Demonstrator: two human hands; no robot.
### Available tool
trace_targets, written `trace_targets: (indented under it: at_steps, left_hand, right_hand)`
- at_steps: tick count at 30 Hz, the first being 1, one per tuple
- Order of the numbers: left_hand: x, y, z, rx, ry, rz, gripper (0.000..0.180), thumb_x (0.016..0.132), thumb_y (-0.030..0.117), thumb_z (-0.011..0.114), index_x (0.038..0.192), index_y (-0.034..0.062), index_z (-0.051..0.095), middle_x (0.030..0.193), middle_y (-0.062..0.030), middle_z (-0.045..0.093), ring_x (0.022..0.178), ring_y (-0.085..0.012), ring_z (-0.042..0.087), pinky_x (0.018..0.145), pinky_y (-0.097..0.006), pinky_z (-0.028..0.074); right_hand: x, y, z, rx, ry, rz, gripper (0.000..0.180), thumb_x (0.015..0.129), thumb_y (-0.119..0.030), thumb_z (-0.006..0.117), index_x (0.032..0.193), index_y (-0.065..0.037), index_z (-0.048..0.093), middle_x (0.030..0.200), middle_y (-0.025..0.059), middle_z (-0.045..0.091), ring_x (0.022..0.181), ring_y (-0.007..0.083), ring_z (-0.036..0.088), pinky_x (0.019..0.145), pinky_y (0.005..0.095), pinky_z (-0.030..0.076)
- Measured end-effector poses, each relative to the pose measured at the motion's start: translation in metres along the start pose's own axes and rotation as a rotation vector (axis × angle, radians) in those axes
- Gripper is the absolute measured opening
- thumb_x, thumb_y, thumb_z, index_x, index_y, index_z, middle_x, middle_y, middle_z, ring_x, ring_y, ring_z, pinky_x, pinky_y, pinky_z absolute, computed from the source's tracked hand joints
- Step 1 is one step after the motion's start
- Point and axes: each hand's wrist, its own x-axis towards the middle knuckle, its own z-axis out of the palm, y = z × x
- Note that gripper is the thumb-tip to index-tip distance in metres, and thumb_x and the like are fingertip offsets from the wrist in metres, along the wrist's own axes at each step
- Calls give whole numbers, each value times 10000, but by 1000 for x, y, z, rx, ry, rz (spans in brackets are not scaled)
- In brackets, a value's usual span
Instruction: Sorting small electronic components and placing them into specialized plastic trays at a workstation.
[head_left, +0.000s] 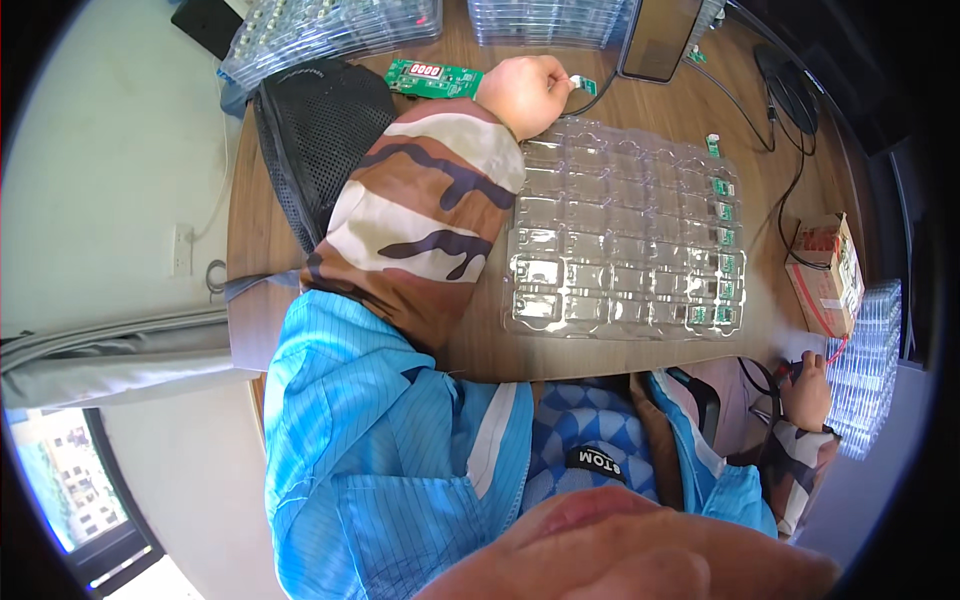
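Left hand: the bare left hand (524,97), beyond a brown-and-white camouflage sleeve (415,210), is toward the far edge of the wood-grain counter (660,108); its grip is together, thumb and finger clamped on one end of a small green circuit board with a white part (585,87).
Small board: between the hand and a dark upright phone (657,42), just above a thin black cable (600,98) (whether the two join is unclear).
Display board: a larger green board with red digits (432,78) lies just beside the wrist, toward the far left corner.
Tray: a clear moulded plastic tray (610,210) lies by the near edge, small green boards (726,212) along its right-hand column; one loose small board (713,146) is just past its far right corner.
Right hand: the bare right hand (809,394) is by the near right corner, next to a stack of clear trays (865,365); its fingers curl at a dark object (793,370), and I cannot tell whether that grip is clamped.
Good handling: best, I judge, to pinch the small board by its edges, steady the wrist, leave the cable slack and lift the loose sleeve over the tray.
Hard to make out: the left hand's far fingers, the dark object's shape, and cells lost in glare.
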Motion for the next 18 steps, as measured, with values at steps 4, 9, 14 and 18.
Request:
trace_targets:
  at_steps: [4, 9, 14, 18]
  left_hand:
    - [2, -2, 4, 4, -12, 13, 214, 758, 280, 593, 792, 72, 633, 667, -89, 623, 627, -250, 602, 564, -344, 456]
    - [2, -3, 3, 8, -13, -2, 214, 759, 280, 593, 801, 73, 633, 679, -81, 627, 634, -244, 602, 564, -340, 455]
    - [4, -4, 6, 8, -7, 39, 206, 758, 271, 589, 807, 77, 634, 686, -76, 628, 636, -239, 601, 569, -336, 456]
    - [3, -4, 3, 14, -14, 15, 206, 758, 271, 588, 810, 77, 634, 691, -74, 629, 640, -238, 601, 572, -335, 457]
  right_hand:
    - [16, -4, 22, -37, -93, 156, 268, 693, -58, 567, 939, -52, 461, 970, 167, 525, 807, 361, 566, 669, 432, 456]
    - [26, 14, 31, 80, -81, 36, 223, 662, -7, 547, 858, -36, 447, 866, 177, 548, 770, 387, 560, 631, 447, 446]
    - [27, 23, 43, 94, -27, 0, 216, 664, 21, 514, 858, -33, 437, 829, 188, 544, 742, 395, 551, 618, 462, 429]
    - [32, 36, 53, 197, -67, -80, 227, 676, 37, 475, 883, -27, 406, 856, 208, 484, 784, 418, 511, 637, 466, 410]
